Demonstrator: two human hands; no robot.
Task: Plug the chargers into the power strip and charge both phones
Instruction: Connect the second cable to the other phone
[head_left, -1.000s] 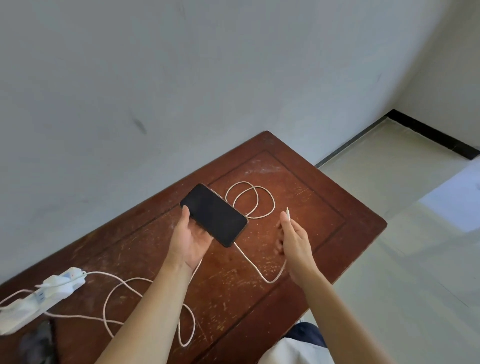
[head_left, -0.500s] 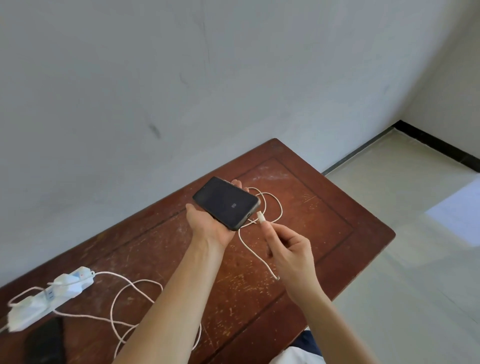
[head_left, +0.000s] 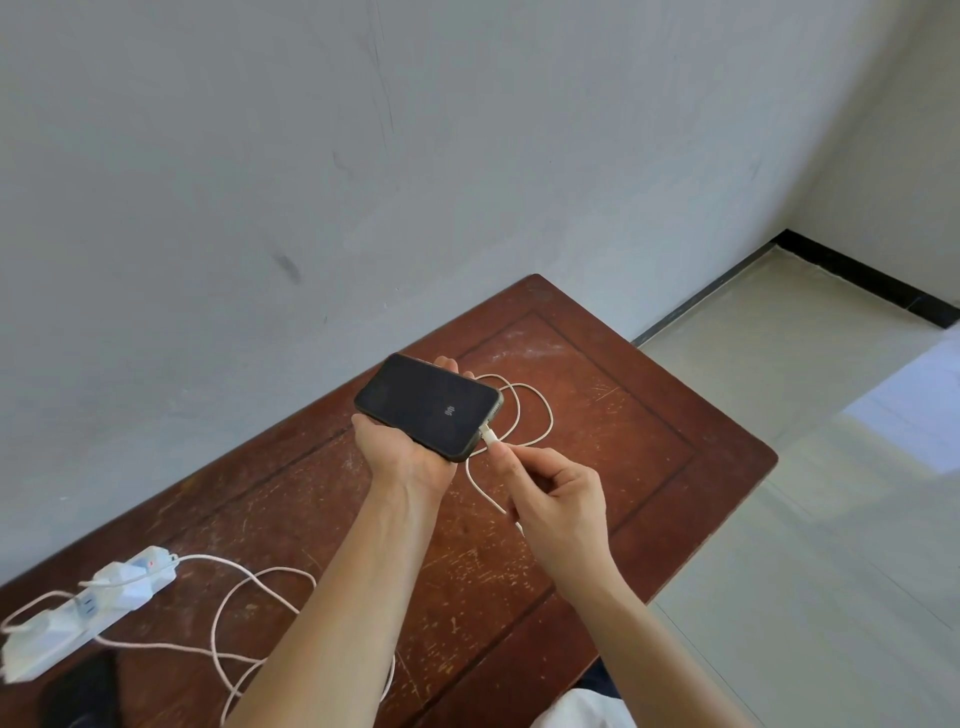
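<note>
My left hand (head_left: 410, 452) holds a black phone (head_left: 428, 405) above the table, screen up with a small pale mark on it. My right hand (head_left: 556, 499) pinches the white cable plug (head_left: 488, 434), which sits at the phone's lower end. The white cable (head_left: 524, 410) loops on the table behind the phone. A white power strip (head_left: 88, 613) with two white chargers in it lies at the left. A second dark phone (head_left: 83, 693) lies blurred at the bottom left corner.
The worn brown wooden table (head_left: 597, 395) stands against a grey wall. More white cable (head_left: 244, 618) coils on the table between the strip and my left arm. Pale floor tiles lie to the right, beyond the table edge.
My left hand lifted and turned the phone. My right hand brought the cable plug from the table side up to the phone's end, and a small mark now shows on the screen.
</note>
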